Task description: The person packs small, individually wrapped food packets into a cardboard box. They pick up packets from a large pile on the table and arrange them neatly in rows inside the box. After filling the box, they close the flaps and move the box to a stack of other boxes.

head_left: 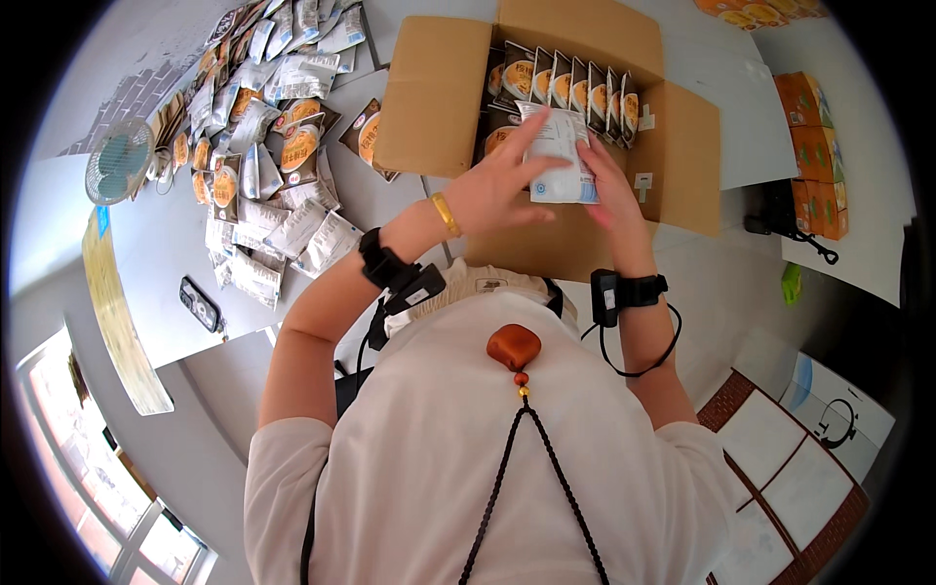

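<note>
My right hand (pixel 612 190) grips the right edge of a white pouch (pixel 565 185) with blue print, above the near part of an open cardboard box (pixel 434 97). Over the pouch's left side is my left hand (pixel 487 185), its fingers spread; whether they touch the pouch I cannot tell. Inside the box, several brown pouches (pixel 579 90) with an orange bowl picture stand on edge in a row. Other brown pouches show partly at the box's left side, and the held pouch and my hands hide some of the box's inside.
A heap of white and brown pouches (pixel 292 234) covers the table's left part. One brown pouch (pixel 363 136) lies beside the box's left flap. A phone (pixel 200 304) and a small fan (pixel 119 161) are farther left. Orange cartons (pixel 817 156) are stacked on the right.
</note>
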`<state>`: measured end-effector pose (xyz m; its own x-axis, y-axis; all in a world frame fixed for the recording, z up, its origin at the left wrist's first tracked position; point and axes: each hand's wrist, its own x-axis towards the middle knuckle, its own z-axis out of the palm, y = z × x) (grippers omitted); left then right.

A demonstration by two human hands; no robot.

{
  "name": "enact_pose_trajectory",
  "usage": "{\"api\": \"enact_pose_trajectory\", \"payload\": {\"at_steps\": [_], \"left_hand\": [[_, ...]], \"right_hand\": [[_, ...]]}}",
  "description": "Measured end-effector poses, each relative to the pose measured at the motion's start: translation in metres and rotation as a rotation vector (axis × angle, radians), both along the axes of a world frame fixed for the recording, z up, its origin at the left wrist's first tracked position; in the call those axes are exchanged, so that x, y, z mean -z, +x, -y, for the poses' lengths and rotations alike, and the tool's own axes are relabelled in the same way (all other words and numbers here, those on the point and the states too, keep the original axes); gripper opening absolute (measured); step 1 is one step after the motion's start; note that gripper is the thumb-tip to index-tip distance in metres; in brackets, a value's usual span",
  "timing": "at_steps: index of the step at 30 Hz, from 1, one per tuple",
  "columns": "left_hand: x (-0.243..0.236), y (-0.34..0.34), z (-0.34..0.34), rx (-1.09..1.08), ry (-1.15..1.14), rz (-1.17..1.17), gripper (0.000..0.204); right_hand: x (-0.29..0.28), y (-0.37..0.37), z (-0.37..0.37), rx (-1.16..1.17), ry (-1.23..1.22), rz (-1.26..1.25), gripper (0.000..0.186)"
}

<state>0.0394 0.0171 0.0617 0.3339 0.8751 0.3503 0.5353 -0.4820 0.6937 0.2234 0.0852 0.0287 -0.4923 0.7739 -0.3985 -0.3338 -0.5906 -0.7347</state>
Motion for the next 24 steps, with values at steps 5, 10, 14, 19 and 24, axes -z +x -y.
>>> {"api": "enact_pose_trajectory", "payload": {"at_steps": [5, 10, 14, 19, 24], "left_hand": [[0.083, 0.026, -0.045, -0.088, -0.696, 0.757, 0.059], [0.089, 0.03, -0.056, -0.046, -0.525, 0.051, 0.061], [0.099, 0.024, -0.051, -0.108, -0.375, -0.03, 0.049], [0.111, 0.027, -0.058, 0.029, -0.39, 0.043, 0.042], [0.106, 0.024, -0.055, -0.242, -0.347, -0.145, 0.034]], "right_hand": [[0.023, 0.018, -0.018, -0.001, 0.054, 0.286, 0.05], [0.068, 0.039, -0.032, -0.36, 0.347, 0.787, 0.057], [0.065, 0.025, -0.029, -0.385, 0.369, 0.813, 0.069], [0.069, 0.026, -0.027, -0.37, 0.434, 0.974, 0.085], [0.069, 0.02, -0.031, -0.575, 0.488, 1.2, 0.089]]}}
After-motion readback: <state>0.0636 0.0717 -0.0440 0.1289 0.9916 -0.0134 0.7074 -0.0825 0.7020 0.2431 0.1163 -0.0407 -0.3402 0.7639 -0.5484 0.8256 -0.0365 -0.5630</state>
